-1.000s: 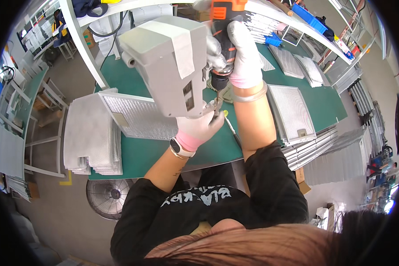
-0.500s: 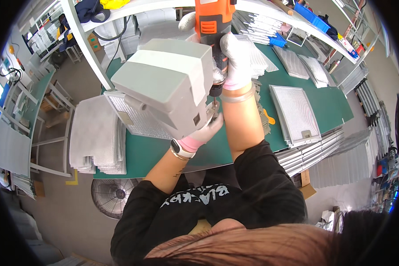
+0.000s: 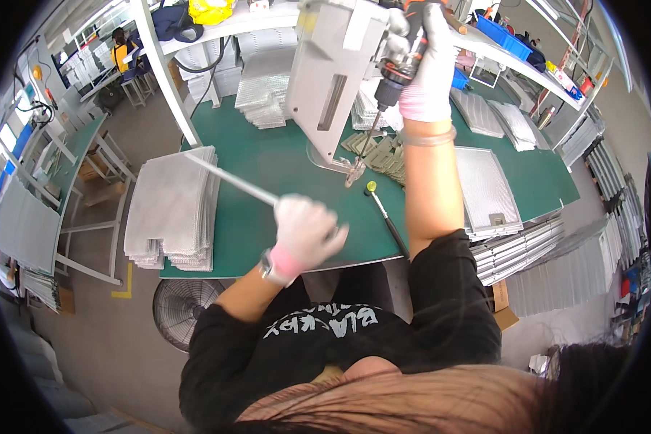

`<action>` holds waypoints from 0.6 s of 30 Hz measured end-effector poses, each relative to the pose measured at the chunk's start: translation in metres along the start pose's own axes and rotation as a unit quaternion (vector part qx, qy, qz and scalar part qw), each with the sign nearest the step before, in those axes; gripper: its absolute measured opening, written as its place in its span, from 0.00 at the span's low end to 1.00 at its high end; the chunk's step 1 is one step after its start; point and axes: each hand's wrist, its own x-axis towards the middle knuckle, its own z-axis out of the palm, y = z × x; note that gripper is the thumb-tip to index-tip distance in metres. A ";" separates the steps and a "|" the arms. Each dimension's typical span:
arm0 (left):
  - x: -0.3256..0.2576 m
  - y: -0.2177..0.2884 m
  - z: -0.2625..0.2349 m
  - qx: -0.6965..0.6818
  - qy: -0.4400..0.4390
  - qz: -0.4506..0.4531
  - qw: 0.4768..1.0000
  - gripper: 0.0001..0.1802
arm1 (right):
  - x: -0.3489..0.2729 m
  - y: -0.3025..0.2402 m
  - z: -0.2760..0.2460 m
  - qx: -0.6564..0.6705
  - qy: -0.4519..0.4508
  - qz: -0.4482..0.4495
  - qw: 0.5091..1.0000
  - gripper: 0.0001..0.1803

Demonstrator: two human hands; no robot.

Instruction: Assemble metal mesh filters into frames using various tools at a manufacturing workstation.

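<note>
My right hand (image 3: 435, 61), in a white glove, grips an orange and black power drill (image 3: 396, 83) whose long bit points down at the table. A grey boxy housing (image 3: 324, 79) with a slot hangs beside the drill; how they join is hidden. My gloved left hand (image 3: 307, 230) is closed on a thin pale strip (image 3: 231, 179), maybe a framed panel seen edge-on. That hand is above the table's front part, blurred by motion. Between the hands lies a mallet-like tool (image 3: 387, 217) with a yellow-green head and black handle. Small greyish plates (image 3: 383, 155) are piled behind it.
On the green table (image 3: 253, 242), mesh sheets (image 3: 170, 206) are stacked at the left edge, and framed mesh panels (image 3: 488, 192) at the right. More sheets (image 3: 264, 90) stand at the back. A white shelf post (image 3: 166, 79) rises at the back left. A fan (image 3: 188, 312) is below.
The drill and grey housing have moved up and right, away from the framed mesh panel. My left hand has come down and left with the pale strip. The mallet-like tool is now uncovered.
</note>
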 end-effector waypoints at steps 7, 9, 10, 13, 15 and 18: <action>-0.230 -0.034 0.030 -0.209 -0.185 0.198 0.940 0.07 | -0.015 -0.018 0.034 0.003 0.037 0.042 0.998 0.16; -0.278 -0.037 0.055 -0.210 -0.282 0.083 0.933 0.08 | -0.020 -0.008 0.019 -0.003 0.019 0.054 0.998 0.15; -0.270 -0.039 0.053 -0.208 -0.284 0.082 0.932 0.08 | -0.021 -0.005 0.012 -0.013 0.004 0.064 0.998 0.17; -0.182 -0.031 0.017 -0.089 -0.258 0.164 0.948 0.20 | -0.031 -0.002 0.014 -0.034 0.010 0.045 0.998 0.25; -0.124 -0.019 -0.005 -0.121 -0.081 -0.006 0.989 0.27 | -0.042 -0.001 0.023 -0.059 0.033 0.045 0.997 0.34; -0.057 -0.019 -0.007 -0.328 0.158 -0.157 0.918 0.34 | -0.063 0.009 0.036 -0.098 0.059 0.079 0.990 0.35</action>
